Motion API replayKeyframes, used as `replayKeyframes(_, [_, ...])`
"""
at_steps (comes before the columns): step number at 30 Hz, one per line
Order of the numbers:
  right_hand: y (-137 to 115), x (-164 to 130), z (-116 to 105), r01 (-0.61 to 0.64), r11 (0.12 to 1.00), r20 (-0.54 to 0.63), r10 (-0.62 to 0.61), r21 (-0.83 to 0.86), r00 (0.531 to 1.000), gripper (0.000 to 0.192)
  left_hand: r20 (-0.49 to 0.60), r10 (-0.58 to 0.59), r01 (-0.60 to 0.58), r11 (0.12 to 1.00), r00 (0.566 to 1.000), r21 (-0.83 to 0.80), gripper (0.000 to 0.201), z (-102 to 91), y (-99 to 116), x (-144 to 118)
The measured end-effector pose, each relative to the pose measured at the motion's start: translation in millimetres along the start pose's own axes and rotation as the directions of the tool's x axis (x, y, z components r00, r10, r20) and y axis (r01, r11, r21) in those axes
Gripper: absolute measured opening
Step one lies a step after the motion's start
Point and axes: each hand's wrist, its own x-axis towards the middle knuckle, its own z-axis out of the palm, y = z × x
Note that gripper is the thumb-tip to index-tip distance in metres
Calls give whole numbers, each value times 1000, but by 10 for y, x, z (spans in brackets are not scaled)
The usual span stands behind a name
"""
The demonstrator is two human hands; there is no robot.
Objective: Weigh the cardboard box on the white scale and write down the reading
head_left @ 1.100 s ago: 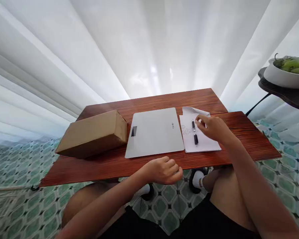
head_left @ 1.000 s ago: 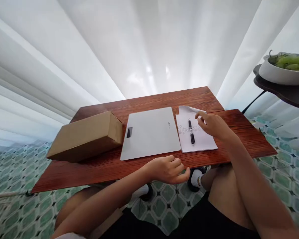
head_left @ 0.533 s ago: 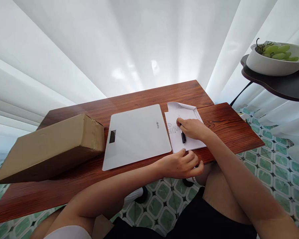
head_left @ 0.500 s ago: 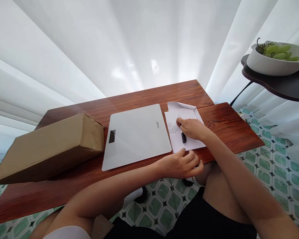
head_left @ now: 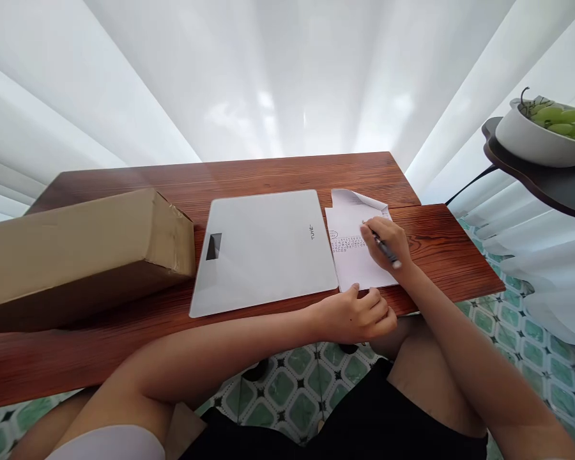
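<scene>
My right hand [head_left: 387,243] is closed around a dark pen [head_left: 386,248] and rests on white paper [head_left: 359,268]. The pen's back end points toward me; its tip is mostly hidden by my fingers. Small rows of handwriting and a circled mark show on the sheet's left side, and its far edge curls up. At the table's front edge, my left hand [head_left: 357,315] has its fingers curled and its thumb at the paper's lower edge. Whatever those fingers may hold is hidden. Left of the paper lies a flat white glass scale [head_left: 266,249] with a small dark display.
A long brown cardboard box [head_left: 100,239] stands at the left of the reddish wooden table [head_left: 287,167]. To the right, a white bowl of green grapes [head_left: 536,137] sits on a dark wavy-edged stand [head_left: 531,179]. White curtains [head_left: 292,76] hang behind the table.
The pen has been tilted up off the sheet into a writing hold, its back end now beside my right palm. My view has turned a little left; my left hand stays by the paper.
</scene>
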Motion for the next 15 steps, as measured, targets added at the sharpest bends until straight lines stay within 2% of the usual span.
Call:
replayKeyframes(3, [-49, -68, 55, -79, 983, 27, 76, 163, 997, 51, 8, -18, 18, 999, 1000, -38, 10, 25, 13, -10])
replayKeyframes(6, [-79, -95, 81, -165, 948, 90, 145, 274, 985, 44, 18, -23, 24, 998, 1000, -57, 9, 42, 18, -19])
replayKeyframes(8, [-91, -96, 89, -209, 931, 90, 190, 300, 978, 39, 16, -26, 27, 998, 1000, -64, 9, 46, 16, -22])
replayKeyframes(11, [-114, -92, 97, -244, 917, 85, 229, 314, 970, 41, 21, -27, 29, 997, 999, -67, 9, 46, 11, -23])
replayKeyframes(15, [-135, -95, 105, -269, 903, 150, 231, 336, 961, 41, 46, -22, 25, 997, 999, -74, 10, 45, 6, -24])
